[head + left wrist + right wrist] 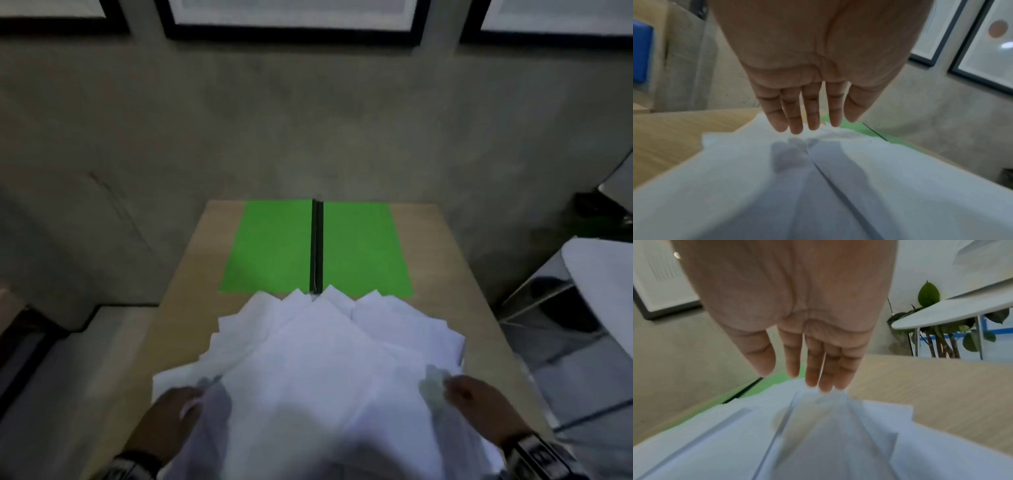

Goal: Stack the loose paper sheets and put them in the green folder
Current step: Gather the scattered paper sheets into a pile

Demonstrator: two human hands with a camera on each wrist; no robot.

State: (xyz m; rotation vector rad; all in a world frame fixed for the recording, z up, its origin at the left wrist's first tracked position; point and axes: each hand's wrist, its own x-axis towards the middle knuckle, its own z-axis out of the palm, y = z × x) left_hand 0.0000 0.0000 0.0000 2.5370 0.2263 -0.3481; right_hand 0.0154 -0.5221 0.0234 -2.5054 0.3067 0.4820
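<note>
- White paper sheets (329, 359) are lying fanned in a loose, skewed pile across the lower middle of the head view, their corners pointing every way, on the wooden surface (455, 274).
- Your green folder (274, 246) is lying open and flat in the centre of the frame, its black spine (317, 246) running between the two halves; the far corners of the pile are just reaching its near edge.
- You are reaching in from both flanks: your left hand (178, 414) is sitting at the lower-left edge of the pile and your right hand (479, 401) at the lower-right edge.
- Both wrist views are showing flat, relaxed hands, with the left fingers (795, 116) straight and hovering just above the top sheet, casting a shadow on it, and the right fingers (824, 369) straight with their tips at a raised sheet edge; neither hand is gripping anything.
- You are, by my reading, still in the gathering step: nothing is squared yet and nothing is in the folder.
- Next you are likely needing to press inward from both sides, sweeping the splayed corners together, then tap the edges square before lifting.
- Loose outer sheets at the lower left may be slipping out if you are closing only on the middle.
</note>
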